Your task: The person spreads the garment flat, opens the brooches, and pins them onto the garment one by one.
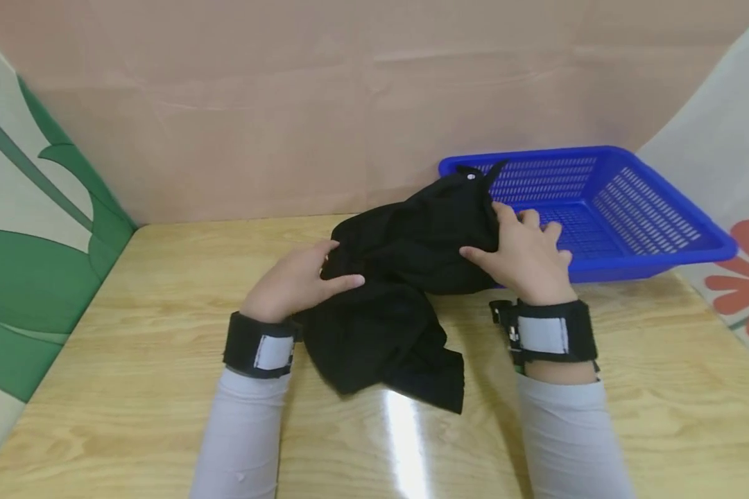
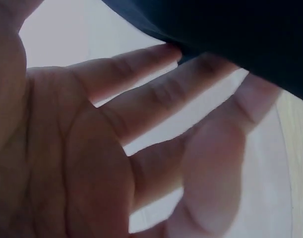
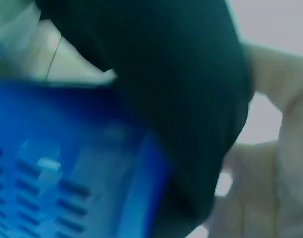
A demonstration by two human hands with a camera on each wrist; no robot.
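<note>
Black garment (image 1: 393,242): bunched in loose folds between the two hands; its near part is laid on the tabletop (image 1: 137,346), and its far right end is lapped across the left side of the blue plastic basket (image 1: 649,262).
Garment's cloth: judged to be light, soft and limp, with little shape kept when lifted; it is not expected to be slippery or fragile.
Garment's hold points: best taken, it is judged, at both sides of the upper part at once; if only one side were lifted, the loose cuff-like end (image 1: 452,381) would probably trail.
Left hand (image 1: 290,281): held wide, with fingers extended and parted; the thumb is laid on the cloth and the fingertips are set against its edge, with no firm grip shown.
Right hand (image 1: 527,256): held spread beside the basket, thumb and forefinger well apart and touching the garment's right side; no closed grip is shown.
White button (image 1: 471,177): seen near the garment's far end; whether a collar or a waistband is marked by it cannot be told.
Hidden parts: the garment's underside and the basket's left corner are covered; in the wrist views fingertips are lost behind dark cloth, the right one is blurred, and seams are swallowed by the black.
</note>
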